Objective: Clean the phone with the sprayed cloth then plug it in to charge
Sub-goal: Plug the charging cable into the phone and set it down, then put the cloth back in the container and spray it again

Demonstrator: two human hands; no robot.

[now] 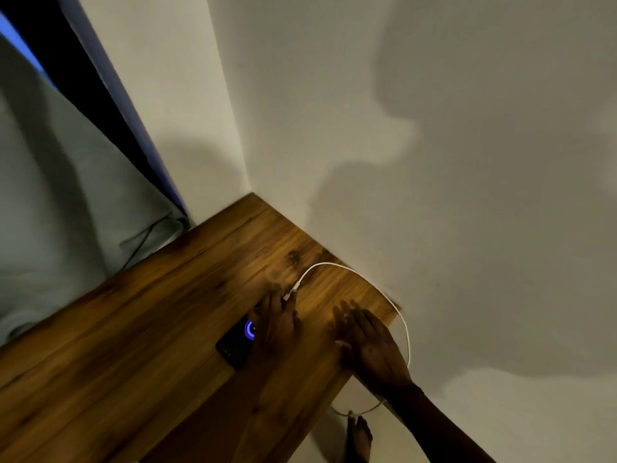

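Observation:
A dark phone (235, 345) lies on the wooden table (133, 329), its screen showing a glowing blue ring. My left hand (275, 324) rests over the phone's far end, where the white charging cable (334, 267) meets it at its plug. The cable loops along the wall and drops over the table's right edge. My right hand (370, 345) hovers flat with fingers spread, just right of the phone, holding nothing. No cloth is in view.
The table sits in a corner of pale walls (434, 162). A pale curtain or bedding (50, 195) with a dark cord lies beyond the left edge. A bare foot (359, 439) stands on the floor below the table's right edge.

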